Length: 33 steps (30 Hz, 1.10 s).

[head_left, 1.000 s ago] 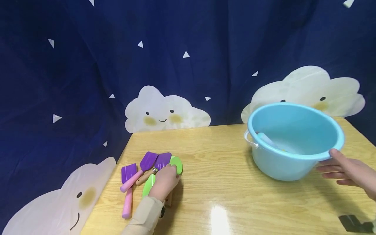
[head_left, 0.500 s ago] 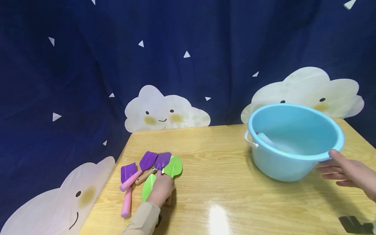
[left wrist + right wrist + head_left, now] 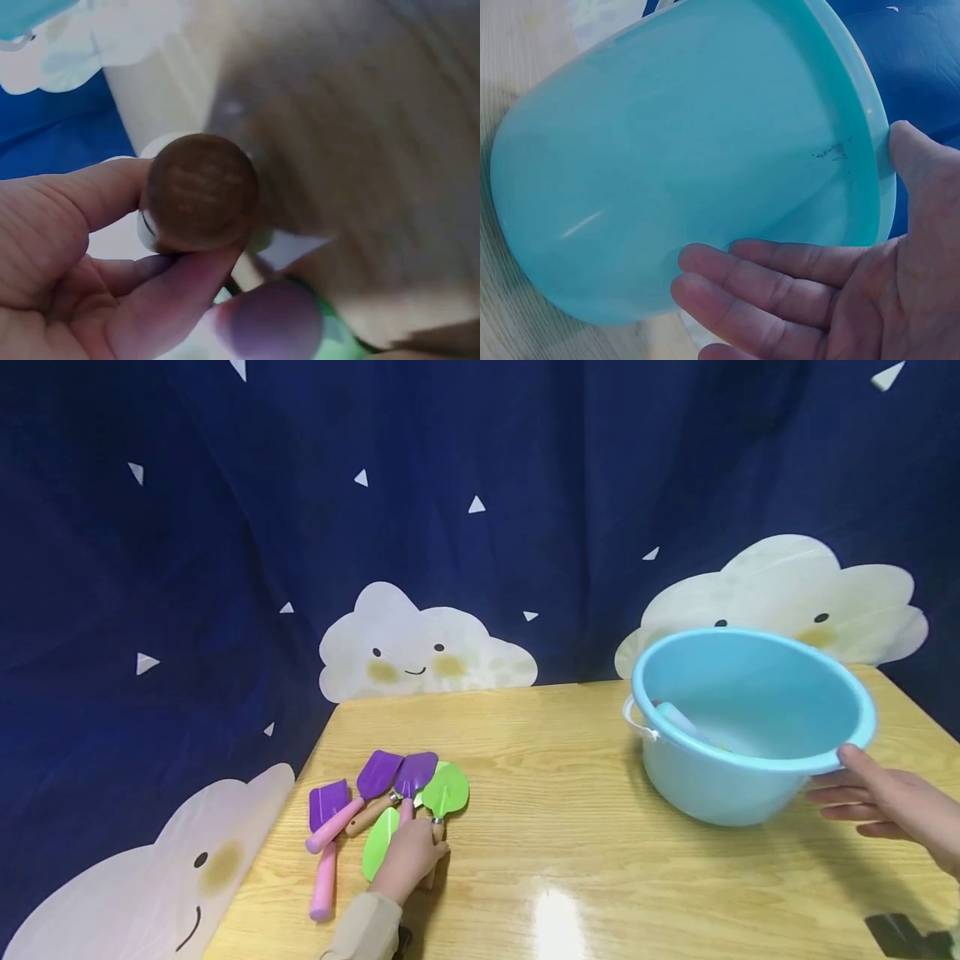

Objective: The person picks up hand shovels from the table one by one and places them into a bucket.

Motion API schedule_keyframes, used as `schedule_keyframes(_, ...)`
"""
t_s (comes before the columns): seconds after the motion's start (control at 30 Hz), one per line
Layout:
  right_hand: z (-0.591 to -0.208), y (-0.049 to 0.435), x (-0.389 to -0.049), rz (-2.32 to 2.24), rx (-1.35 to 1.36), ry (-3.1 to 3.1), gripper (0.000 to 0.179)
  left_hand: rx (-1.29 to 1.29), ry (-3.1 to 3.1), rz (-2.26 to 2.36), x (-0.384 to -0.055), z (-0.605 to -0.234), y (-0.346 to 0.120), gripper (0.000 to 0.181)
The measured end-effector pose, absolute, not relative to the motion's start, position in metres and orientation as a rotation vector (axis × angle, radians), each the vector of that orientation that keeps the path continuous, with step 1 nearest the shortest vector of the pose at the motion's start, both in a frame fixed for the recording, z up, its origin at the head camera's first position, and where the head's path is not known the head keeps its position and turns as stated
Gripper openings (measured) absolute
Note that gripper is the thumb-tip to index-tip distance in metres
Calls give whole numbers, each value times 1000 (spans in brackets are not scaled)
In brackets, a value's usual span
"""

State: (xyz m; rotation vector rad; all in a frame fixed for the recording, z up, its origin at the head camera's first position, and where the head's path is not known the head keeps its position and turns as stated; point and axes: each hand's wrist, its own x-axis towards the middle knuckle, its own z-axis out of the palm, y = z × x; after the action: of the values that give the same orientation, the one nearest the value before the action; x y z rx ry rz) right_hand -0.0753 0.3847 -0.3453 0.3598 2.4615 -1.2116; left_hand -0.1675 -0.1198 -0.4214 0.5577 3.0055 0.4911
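My left hand (image 3: 408,860) pinches a small trowel with a rounded green blade (image 3: 447,791) by its wooden handle (image 3: 202,191). In the left wrist view the round butt of that handle sits between thumb and fingers. A purple trowel (image 3: 416,772) with a pink handle lies just left of it, its handle partly hidden by the hand. Another green blade (image 3: 380,842) shows beside the wrist. My right hand (image 3: 885,797) touches the rim of a light blue bucket (image 3: 682,150) with its thumb, the fingers extended below the rim along the outer wall.
More purple trowels with pink handles (image 3: 323,885) and a wooden handle (image 3: 369,814) lie at the table's left. The bucket has a white bail (image 3: 636,722) and a pale blue item (image 3: 677,720) inside. A dark blue curtain (image 3: 450,460) with clouds hangs behind the wooden table (image 3: 555,793).
My left hand has drawn back from the blades toward the handles, uncovering the purple and green blades. The right hand stays at the bucket's rim.
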Motion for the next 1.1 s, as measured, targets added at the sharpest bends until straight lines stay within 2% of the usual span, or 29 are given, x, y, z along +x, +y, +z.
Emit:
schedule_keyframes(0.53,-344,385,-75,-1195,356,2440,92,441,3065,647,-186,-381,-92,45)
schedule_keyframes(0.8,-341,384,-75,-1189,350,2427,92,369,3048,587,-198,-361,-78,37)
schedule_keyframes(1.1,-339,384,-74,-1185,343,2449,89,403,3061,591,-202,-350,-70,36)
